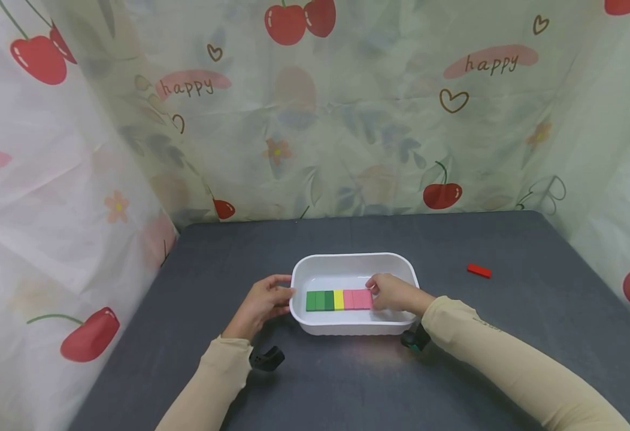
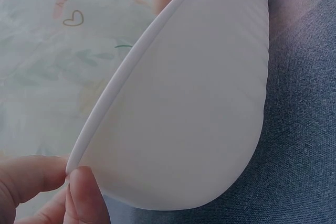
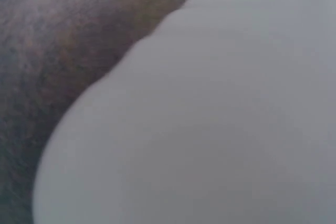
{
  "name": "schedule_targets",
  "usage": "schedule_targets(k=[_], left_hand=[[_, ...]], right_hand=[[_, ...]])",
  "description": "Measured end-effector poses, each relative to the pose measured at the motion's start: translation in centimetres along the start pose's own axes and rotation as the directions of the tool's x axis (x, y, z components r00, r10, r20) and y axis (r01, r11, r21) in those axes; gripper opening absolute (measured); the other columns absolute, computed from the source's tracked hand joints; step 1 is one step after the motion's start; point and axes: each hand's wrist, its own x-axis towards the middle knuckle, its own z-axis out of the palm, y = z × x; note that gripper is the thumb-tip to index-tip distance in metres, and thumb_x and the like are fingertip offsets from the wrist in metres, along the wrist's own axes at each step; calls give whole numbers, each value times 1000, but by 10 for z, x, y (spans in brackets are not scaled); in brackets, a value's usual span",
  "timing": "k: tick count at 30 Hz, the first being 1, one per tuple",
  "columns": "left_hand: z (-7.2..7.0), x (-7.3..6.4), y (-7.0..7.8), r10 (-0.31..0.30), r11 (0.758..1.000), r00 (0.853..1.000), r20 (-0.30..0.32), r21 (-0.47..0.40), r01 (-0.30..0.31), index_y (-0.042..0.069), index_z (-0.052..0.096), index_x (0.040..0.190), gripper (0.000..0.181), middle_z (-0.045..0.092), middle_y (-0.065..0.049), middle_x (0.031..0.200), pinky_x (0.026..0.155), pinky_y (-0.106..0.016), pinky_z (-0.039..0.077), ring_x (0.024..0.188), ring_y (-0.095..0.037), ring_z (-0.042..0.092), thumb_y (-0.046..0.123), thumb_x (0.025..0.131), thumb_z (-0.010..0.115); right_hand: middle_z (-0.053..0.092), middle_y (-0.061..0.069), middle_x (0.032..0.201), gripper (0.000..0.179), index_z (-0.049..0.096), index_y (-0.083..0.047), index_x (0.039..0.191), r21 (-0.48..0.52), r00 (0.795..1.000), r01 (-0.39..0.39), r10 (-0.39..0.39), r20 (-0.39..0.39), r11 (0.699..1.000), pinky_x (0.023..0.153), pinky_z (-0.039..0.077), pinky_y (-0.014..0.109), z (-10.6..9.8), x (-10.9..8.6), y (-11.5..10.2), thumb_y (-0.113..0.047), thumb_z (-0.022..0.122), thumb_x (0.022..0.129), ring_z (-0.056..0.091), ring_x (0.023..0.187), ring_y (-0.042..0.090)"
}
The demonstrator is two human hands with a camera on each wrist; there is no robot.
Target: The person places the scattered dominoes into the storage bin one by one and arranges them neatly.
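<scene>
A white oval-cornered plastic tray [image 1: 355,328] stands on the dark table. Along its floor lies a row of small flat blocks: several green blocks [image 1: 319,301], a yellow block [image 1: 339,300], then pink blocks [image 1: 356,299] on the right. My left hand [image 1: 262,304] pinches the tray's left rim, thumb outside, as the left wrist view also shows. My right hand [image 1: 394,294] reaches over the right side into the tray, its curled fingertips at the endmost pink block. In the right wrist view the tray's outer wall [image 3: 199,119] fills most of the picture, and the fingers are hidden.
A red block [image 1: 479,271] lies on the dark tabletop [image 1: 239,251], right of the tray. Printed curtains [image 1: 315,120] with cherries and hearts enclose the back and sides. Dark wrist cameras [image 1: 267,359] hang below both forearms near the tray.
</scene>
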Motion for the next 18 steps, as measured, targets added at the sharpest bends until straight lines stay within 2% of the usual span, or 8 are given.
schedule_targets(k=[3, 9, 14, 16, 18], left_hand=[[0, 0, 0, -2, 1000, 1000, 4, -6, 2, 6, 60, 125, 40, 70, -17, 99, 62, -26, 55, 70, -16, 64, 7, 86, 69], [0, 0, 0, 0, 1000, 1000, 8, -5, 0, 6, 59, 126, 40, 70, -16, 99, 63, -27, 55, 71, -15, 64, 7, 87, 69], [0, 0, 1, 2, 1000, 1000, 5, -1, -2, 6, 59, 126, 41, 69, -15, 97, 63, -27, 55, 70, -15, 63, 8, 86, 69], [0, -1, 2, 0, 1000, 1000, 1, 0, 0, 6, 60, 126, 41, 69, -15, 97, 63, -27, 55, 69, -14, 63, 8, 86, 69], [0, -1, 1, -3, 1000, 1000, 0, 0, 3, 6, 60, 126, 41, 69, -15, 98, 63, -27, 55, 69, -14, 63, 8, 86, 69]], right_hand=[[62, 16, 110, 45, 56, 4, 123, 11, 999, 33, -33, 8, 999, 89, 50, 40, -9, -5, 0, -4, 69, 80, 59, 97, 24], [55, 25, 125, 52, 49, 4, 133, 169, 992, 129, -128, -16, 977, 93, 51, 45, -47, -27, 0, -10, 68, 87, 61, 108, 31], [53, 26, 128, 55, 44, 3, 138, 248, 967, 246, -220, -128, 937, 93, 51, 47, -86, -44, 15, -15, 66, 92, 58, 112, 35], [53, 25, 129, 55, 42, 2, 140, 273, 959, 263, -218, -182, 925, 95, 50, 48, -99, -49, 27, -18, 64, 94, 58, 113, 34], [51, 22, 132, 56, 40, -1, 142, 307, 952, 264, -197, -233, 914, 96, 50, 44, -110, -51, 42, -22, 62, 95, 60, 113, 26]])
